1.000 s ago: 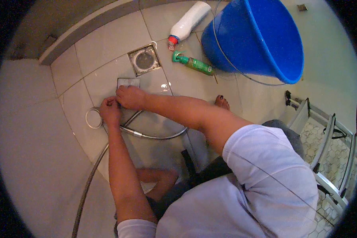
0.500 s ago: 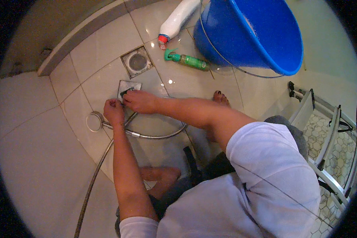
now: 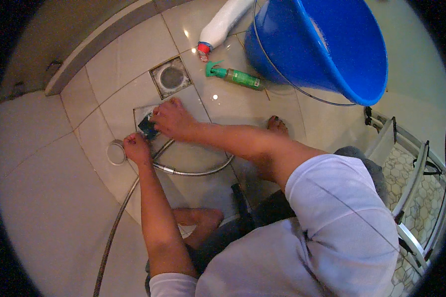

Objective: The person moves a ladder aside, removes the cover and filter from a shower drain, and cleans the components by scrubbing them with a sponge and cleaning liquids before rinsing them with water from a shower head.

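A square metal drain cover (image 3: 139,113) is held low over the tiled floor, partly hidden by my hands. My left hand (image 3: 138,148) is closed at its near left corner, fingers curled. My right hand (image 3: 173,120) presses a dark green scouring pad (image 3: 146,126) against the cover's face, with the fingers bent over it. Just beyond them is the square floor drain (image 3: 172,77), its round opening uncovered. A shower head (image 3: 116,152) lies beside my left hand, and its metal hose (image 3: 195,173) curves under my arms.
A white bottle with a red cap (image 3: 218,27) and a green spray bottle (image 3: 240,78) lie on the floor beyond the drain. The big blue bucket (image 3: 287,54) stands at the far right. A folded metal ladder (image 3: 414,183) is to the right, and a raised ledge (image 3: 101,42) runs far left.
The drain cover has shifted left and turned, showing more of the scouring pad. My right hand has spread over the pad, and my left hand has dropped slightly nearer to me.
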Available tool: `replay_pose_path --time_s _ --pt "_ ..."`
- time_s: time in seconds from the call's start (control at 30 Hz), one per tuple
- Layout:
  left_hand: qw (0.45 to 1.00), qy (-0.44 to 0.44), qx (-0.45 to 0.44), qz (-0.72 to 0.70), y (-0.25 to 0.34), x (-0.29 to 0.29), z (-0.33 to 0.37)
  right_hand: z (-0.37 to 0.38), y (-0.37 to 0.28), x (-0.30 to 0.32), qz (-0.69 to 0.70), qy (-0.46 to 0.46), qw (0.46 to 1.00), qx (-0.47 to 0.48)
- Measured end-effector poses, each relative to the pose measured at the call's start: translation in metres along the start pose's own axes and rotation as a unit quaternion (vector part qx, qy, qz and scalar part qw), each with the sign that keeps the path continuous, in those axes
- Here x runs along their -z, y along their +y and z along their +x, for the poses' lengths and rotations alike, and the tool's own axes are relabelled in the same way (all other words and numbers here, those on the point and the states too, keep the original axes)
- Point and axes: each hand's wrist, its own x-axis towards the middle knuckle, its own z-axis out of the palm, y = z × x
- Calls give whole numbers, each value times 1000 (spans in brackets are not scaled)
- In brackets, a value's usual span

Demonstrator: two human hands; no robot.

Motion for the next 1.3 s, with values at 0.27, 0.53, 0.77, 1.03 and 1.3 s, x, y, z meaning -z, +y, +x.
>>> replay_pose_path --time_s 0.27,0.53,0.77,1.03,1.3 --pt "979 -174 67 -85 21 24 17 46 87 28 -232 -117 965 -26" --pt "914 -164 136 -345 85 87 48 66 81 30 -264 -230 936 -48" --pt "890 -111 152 -415 85 107 53 66 36 24 -182 -81 980 -10" --pt "990 -78 -2 -119 105 70 47 30 29 -1 -171 -179 950 192" --pt "978 -174 -98 62 11 16 21 35 -6 0 -241 -172 944 144"
